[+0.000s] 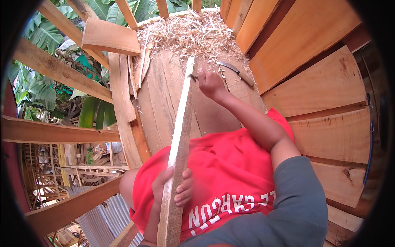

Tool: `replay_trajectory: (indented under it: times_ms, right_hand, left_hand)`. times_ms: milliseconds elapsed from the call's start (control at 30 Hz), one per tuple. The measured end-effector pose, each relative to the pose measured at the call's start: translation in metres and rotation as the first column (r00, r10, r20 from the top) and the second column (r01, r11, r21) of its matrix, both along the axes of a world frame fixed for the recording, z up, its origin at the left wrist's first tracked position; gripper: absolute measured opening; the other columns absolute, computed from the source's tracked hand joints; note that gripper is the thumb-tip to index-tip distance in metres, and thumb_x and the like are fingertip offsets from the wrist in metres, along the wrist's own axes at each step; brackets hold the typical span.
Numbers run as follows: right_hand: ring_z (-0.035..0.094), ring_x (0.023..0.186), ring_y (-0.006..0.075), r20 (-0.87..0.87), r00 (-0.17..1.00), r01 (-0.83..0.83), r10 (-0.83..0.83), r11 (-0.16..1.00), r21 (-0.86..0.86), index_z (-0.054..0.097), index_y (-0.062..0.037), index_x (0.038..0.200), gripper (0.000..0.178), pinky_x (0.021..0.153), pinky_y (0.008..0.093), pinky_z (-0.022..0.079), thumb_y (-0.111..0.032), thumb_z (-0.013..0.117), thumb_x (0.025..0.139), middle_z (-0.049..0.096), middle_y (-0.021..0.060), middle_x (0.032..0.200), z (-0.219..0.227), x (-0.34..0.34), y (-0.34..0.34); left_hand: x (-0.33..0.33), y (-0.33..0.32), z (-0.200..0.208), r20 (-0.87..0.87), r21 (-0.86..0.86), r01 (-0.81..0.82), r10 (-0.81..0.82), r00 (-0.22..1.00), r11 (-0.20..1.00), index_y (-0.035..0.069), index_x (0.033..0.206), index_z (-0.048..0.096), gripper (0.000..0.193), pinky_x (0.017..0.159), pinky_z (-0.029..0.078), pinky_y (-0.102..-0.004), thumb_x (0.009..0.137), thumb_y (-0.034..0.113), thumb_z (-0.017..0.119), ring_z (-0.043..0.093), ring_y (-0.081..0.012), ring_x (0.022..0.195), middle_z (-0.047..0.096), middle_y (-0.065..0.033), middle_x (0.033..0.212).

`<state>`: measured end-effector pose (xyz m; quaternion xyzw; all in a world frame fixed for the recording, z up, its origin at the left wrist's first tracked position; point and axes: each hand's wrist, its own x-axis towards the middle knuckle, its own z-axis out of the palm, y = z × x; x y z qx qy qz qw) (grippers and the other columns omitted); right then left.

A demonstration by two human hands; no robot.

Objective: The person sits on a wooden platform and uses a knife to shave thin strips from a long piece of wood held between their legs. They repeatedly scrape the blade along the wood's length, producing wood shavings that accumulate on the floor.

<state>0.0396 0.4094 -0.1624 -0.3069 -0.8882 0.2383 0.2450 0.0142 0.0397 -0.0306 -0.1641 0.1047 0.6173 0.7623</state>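
Note:
A long squared strip of wood (184, 123) slants from the lower edge up over my lap. One long face of it is pale and bright, and the side face is browner and rough. Low on the strip, my left hand (175, 187) is closed round it. My right hand (210, 84) is a fist beside the strip's far end. From that fist a small dark tool (193, 77) reaches across to the wood; its exact kind is mostly hidden by my fingers. A curved knife (236, 73) with a wooden handle lies on the boards right of my right hand.
Curly wood shavings (189, 35) heap at the far end of the plank floor (160, 99). A thick wood block (111, 37) stands at the far left. Wooden slats (61, 131) with gaps line the left; wide boards (325, 136) form the right side. Red cloth (230, 160) covers my lap.

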Motion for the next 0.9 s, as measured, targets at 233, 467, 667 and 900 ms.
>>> replay_trajectory:
  times_ms: [233, 467, 667, 900]
  right_hand:
    - [0.059, 0.050, 0.0413, -0.093, 0.988, 0.138, -0.121, 0.971, 0.197, 0.060, -0.0054, 0.060, 0.050, 0.054, 0.0508, 0.050, -0.027, 0.039, 0.100, 0.057, 0.0205, 0.054, -0.015, 0.000, 0.028]
    - [0.064, 0.058, 0.0443, -0.041, 0.982, 0.184, -0.182, 0.981, 0.060, 0.067, -0.0024, 0.062, 0.062, 0.061, 0.0535, 0.052, -0.035, 0.033, 0.103, 0.062, 0.0248, 0.060, -0.005, 0.008, 0.033]
    - [0.065, 0.060, 0.0446, 0.060, 0.948, 0.309, -0.313, 0.948, 0.070, 0.068, -0.0030, 0.065, 0.058, 0.062, 0.0538, 0.053, -0.034, 0.035, 0.102, 0.063, 0.0233, 0.062, 0.000, 0.009, 0.042]
    - [0.062, 0.055, 0.0401, -0.021, 0.931, 0.364, -0.365, 0.920, 0.145, 0.057, -0.0075, 0.056, 0.059, 0.055, 0.0515, 0.049, -0.032, 0.036, 0.105, 0.057, 0.0194, 0.055, -0.033, 0.012, 0.059]
  left_hand:
    - [-0.003, 0.000, 0.004, -0.026, 0.008, 0.033, -0.032, 0.999, 0.999, 0.004, 0.103, 0.043, 0.041, 0.041, 0.044, -0.0264, 0.097, 0.044, 0.051, 0.051, -0.0156, 0.047, 0.046, -0.0044, 0.068]
    - [0.002, 0.001, 0.005, -0.058, -0.021, 0.070, -0.071, 0.996, 0.997, 0.004, 0.102, 0.043, 0.039, 0.040, 0.043, -0.0258, 0.097, 0.042, 0.051, 0.050, -0.0154, 0.047, 0.047, -0.0037, 0.069]
    - [0.004, 0.005, 0.008, -0.065, -0.057, 0.076, -0.080, 0.995, 0.995, 0.003, 0.103, 0.044, 0.038, 0.040, 0.044, -0.0260, 0.098, 0.041, 0.050, 0.050, -0.0150, 0.047, 0.046, -0.0042, 0.069]
    - [0.003, 0.003, 0.009, -0.075, -0.028, 0.084, -0.086, 0.993, 0.996, 0.004, 0.103, 0.043, 0.039, 0.040, 0.044, -0.0262, 0.098, 0.041, 0.051, 0.051, -0.0154, 0.048, 0.047, -0.0044, 0.069]
